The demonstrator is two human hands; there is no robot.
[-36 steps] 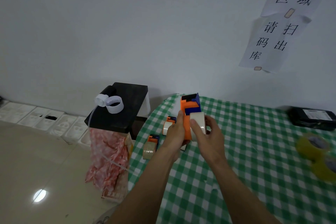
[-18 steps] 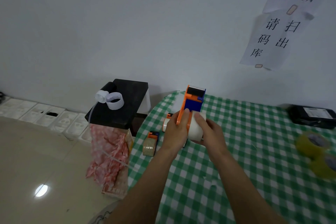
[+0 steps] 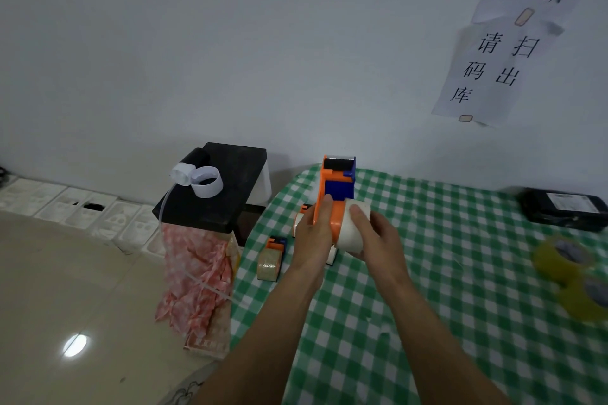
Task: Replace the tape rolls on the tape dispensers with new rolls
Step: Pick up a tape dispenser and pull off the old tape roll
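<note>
Above the table's left part I hold an orange and blue tape dispenser (image 3: 339, 187) upright, its roller end pointing up. My left hand (image 3: 314, 237) grips its orange side. My right hand (image 3: 378, 240) curls round a white tape roll (image 3: 350, 233) that sits against the dispenser's lower part. A small dispenser with a brownish roll (image 3: 271, 260) lies on the cloth to the left. Another dispenser (image 3: 301, 219) shows partly behind my left hand. Two yellow tape rolls (image 3: 559, 260) lie at the right.
The round table has a green and white checked cloth (image 3: 444, 273). A black box (image 3: 566, 210) lies at the back right. Left of the table a black-topped stand (image 3: 227, 187) carries empty white tape cores (image 3: 204, 179), with a pink bag (image 3: 194, 273) hanging below.
The dispenser has turned so its roller end points up and away from me. The white roll has gone from beside the dispenser onto its lower side, with my right hand wrapped round it.
</note>
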